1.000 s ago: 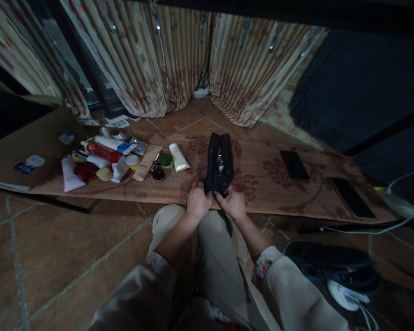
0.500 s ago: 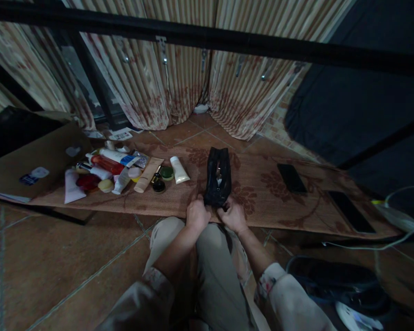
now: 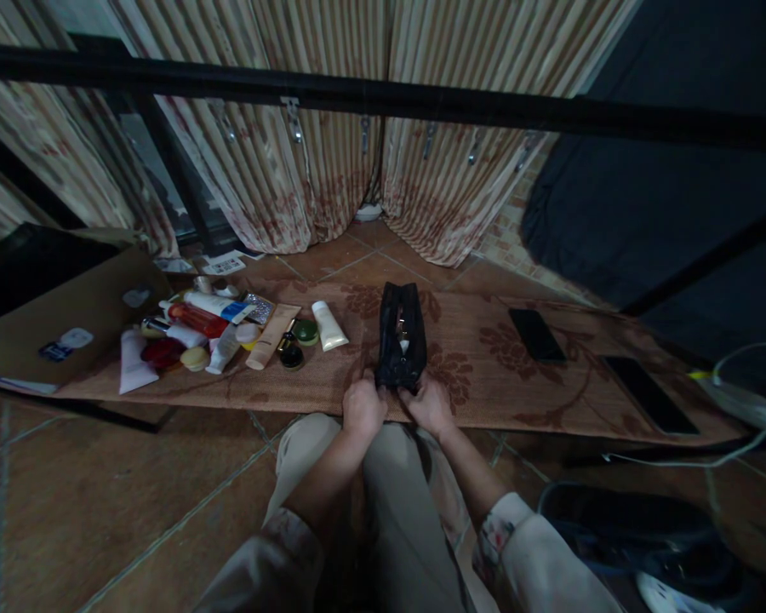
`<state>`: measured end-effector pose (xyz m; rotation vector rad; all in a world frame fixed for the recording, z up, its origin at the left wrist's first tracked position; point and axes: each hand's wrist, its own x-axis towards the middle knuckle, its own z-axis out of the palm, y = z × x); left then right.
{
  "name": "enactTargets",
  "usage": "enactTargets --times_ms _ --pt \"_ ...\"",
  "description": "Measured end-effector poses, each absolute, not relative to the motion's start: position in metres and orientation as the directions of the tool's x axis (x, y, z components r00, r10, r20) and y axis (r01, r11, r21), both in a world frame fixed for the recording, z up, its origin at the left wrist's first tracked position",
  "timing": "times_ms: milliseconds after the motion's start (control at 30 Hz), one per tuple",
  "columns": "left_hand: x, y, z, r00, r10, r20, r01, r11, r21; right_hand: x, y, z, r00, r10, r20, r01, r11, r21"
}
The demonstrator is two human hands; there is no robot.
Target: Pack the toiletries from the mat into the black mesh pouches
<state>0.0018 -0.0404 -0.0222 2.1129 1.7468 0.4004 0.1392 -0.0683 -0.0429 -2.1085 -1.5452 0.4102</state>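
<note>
- left hand [image 3: 362,409] is gripping the near left corner of the black pouch [image 3: 386,336]; fingertips are partly hiding behind the hand
- right hand [image 3: 431,404] is pinching the near right corner of the same pouch; both hands are working close together, near the front edge
- pouch is resting on the patterned cloth [image 3: 478,400], long side pointing away from the person; its top is gaping, small pale and shiny bits are showing inside, too dark to identify
- white tube [image 3: 330,328] is lying left of the pouch, well apart from it; green jar [image 3: 305,331] is sitting just beside the tube
- beige tube [image 3: 273,338] is lying further left, next to a heap of bottles and tubes; cardboard box [image 3: 95,311] is standing beyond the heap
- two dark phones [image 3: 536,334] are lying flat, right of the pouch
</note>
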Motion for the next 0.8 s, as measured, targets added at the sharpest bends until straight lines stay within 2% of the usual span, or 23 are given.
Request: enactTargets --times_ms 267,433,633,800 --pt "0.0044 -0.0404 -0.0211 0.176 0.982 -0.066 0.910 -0.137 0.391 0.1448 -0.0671 -0.0447 0.267 0.961 0.072 0.739 -0.156 -0.656" --pt "0.0039 -0.0405 -0.0193 0.167 0.984 -0.056 0.895 -0.127 0.428 0.1454 -0.0681 -0.0445 0.246 0.962 0.119 0.701 -0.092 -0.707" --pt "0.0037 -0.0393 -0.0192 0.182 0.983 -0.032 0.863 -0.144 0.484 0.1441 -0.0681 -0.0413 0.268 0.946 0.185 0.701 -0.060 -0.711" --pt "0.0040 -0.0394 -0.0196 0.198 0.979 -0.044 0.870 -0.155 0.468 0.1425 -0.0679 -0.0408 0.263 0.949 0.176 0.701 -0.063 -0.710"
